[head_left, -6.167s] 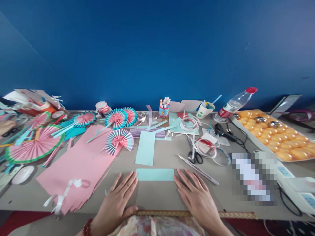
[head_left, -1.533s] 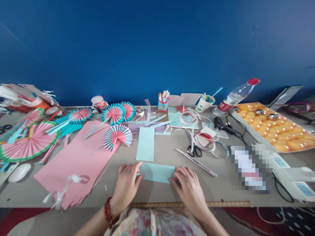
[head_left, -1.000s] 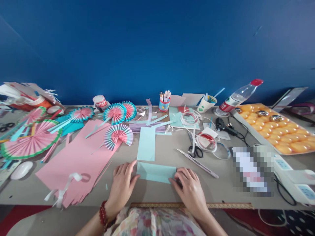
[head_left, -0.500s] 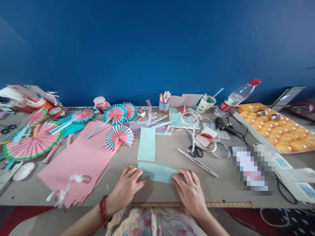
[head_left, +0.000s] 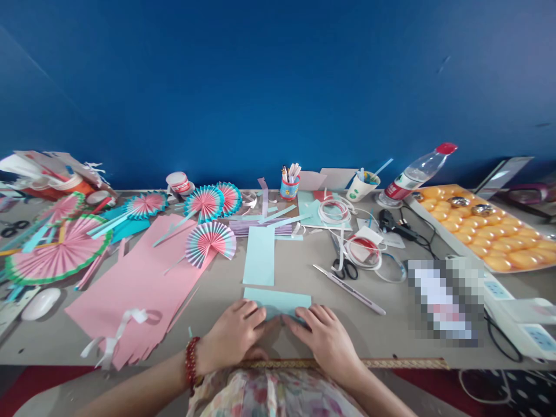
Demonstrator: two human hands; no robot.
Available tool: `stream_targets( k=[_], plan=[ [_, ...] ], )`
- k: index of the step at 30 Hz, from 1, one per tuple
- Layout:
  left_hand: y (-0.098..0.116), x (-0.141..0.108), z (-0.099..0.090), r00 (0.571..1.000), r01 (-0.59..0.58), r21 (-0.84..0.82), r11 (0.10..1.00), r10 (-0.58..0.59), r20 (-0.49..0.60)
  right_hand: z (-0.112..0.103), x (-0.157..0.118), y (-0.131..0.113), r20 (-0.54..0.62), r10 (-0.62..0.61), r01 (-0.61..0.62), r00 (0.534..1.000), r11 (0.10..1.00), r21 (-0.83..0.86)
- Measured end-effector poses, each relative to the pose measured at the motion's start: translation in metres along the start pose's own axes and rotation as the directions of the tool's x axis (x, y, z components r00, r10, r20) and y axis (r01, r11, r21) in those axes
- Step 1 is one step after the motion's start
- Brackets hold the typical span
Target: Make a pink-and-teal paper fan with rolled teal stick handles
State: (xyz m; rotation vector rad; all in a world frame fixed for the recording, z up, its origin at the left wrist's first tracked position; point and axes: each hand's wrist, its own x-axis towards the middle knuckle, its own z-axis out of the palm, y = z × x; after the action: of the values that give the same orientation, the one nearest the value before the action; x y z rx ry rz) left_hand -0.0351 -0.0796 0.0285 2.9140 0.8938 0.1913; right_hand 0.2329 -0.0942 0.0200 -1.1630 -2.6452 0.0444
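Note:
A light blue paper strip (head_left: 278, 299) lies crosswise on the table in front of me. My left hand (head_left: 238, 331) is on its near left part, fingers curled and pressed together at the paper. On the near right part my right hand (head_left: 324, 333) grips the same way. Both thumbs point inward and almost meet at the strip's near edge, which the hands partly hide. Just beyond lies a second light blue paper piece (head_left: 259, 256), standing lengthwise and apart from the strip. A craft knife (head_left: 350, 289) rests to the right, near black-handled scissors (head_left: 345, 268).
Pink paper sheets (head_left: 143, 278) and folded paper fans (head_left: 211, 243) spread over the left side. Behind are purple paper strips (head_left: 256, 227) and a pen cup (head_left: 289, 184). On the right stand a plastic bottle (head_left: 417, 174), a tray of orange balls (head_left: 482, 231) and a power strip (head_left: 516, 313).
Both hands have slid inward from the strip's two ends to the middle of its near edge, thumbs now close together. The strip's near side is now partly covered.

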Motion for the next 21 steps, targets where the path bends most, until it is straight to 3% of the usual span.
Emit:
stream_targets(
  k=[7,15,21],
  plan=[
    [0.002,-0.003,0.001,0.999,0.050,0.001,0.999,-0.050,-0.011,-0.003,-0.003,0.002,0.074,-0.012,0.014,0.997,0.999,-0.033],
    [-0.003,-0.045,0.000,0.982,0.173,0.060,0.983,-0.167,-0.085,-0.013,-0.040,0.026,-0.021,0.049,-0.051,0.999,0.996,-0.067],
    [0.000,-0.054,0.004,0.950,0.244,-0.006,0.970,-0.240,-0.198,-0.013,-0.045,0.024,-0.059,0.060,-0.065,0.996,0.995,-0.082]
  ],
)
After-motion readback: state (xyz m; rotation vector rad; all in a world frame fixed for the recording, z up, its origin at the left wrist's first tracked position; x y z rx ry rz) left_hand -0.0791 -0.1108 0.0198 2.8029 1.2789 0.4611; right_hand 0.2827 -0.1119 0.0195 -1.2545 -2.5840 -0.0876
